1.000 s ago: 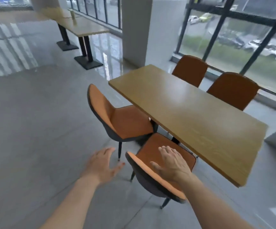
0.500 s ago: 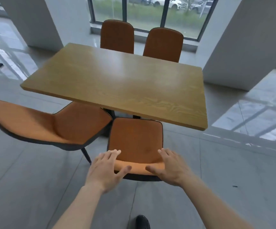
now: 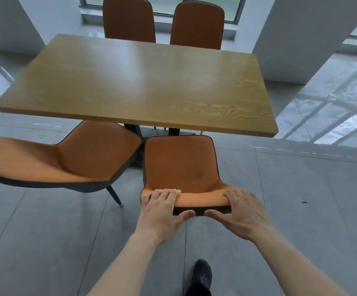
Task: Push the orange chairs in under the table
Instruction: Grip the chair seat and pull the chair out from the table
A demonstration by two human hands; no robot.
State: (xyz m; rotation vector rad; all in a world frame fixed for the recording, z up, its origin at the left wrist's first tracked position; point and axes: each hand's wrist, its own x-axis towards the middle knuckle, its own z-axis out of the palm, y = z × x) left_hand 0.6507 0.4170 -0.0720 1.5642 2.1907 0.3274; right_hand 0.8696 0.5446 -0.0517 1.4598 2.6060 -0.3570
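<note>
A rectangular wooden table (image 3: 139, 82) stands in front of me. An orange chair (image 3: 180, 165) with a dark shell stands just before the table's near edge, its seat outside the tabletop. My left hand (image 3: 162, 212) grips the left end of its backrest top, fingers over the front and thumb behind. My right hand (image 3: 241, 212) grips the right end the same way. A second orange chair (image 3: 66, 159) stands to the left, turned sideways and angled away from the table. Two more orange chairs (image 3: 128, 20) (image 3: 196, 26) stand at the far side, their backs against the table edge.
Grey tiled floor (image 3: 301, 210) spreads all around. White pillars rise at the back left (image 3: 11, 20) and back right (image 3: 301, 33), with a window between them. My dark shoe (image 3: 202, 276) shows on the floor below my arms.
I have turned to face the table squarely and come closer. Both hands, which hovered open over the near chair's backrest, have closed on its top edge.
</note>
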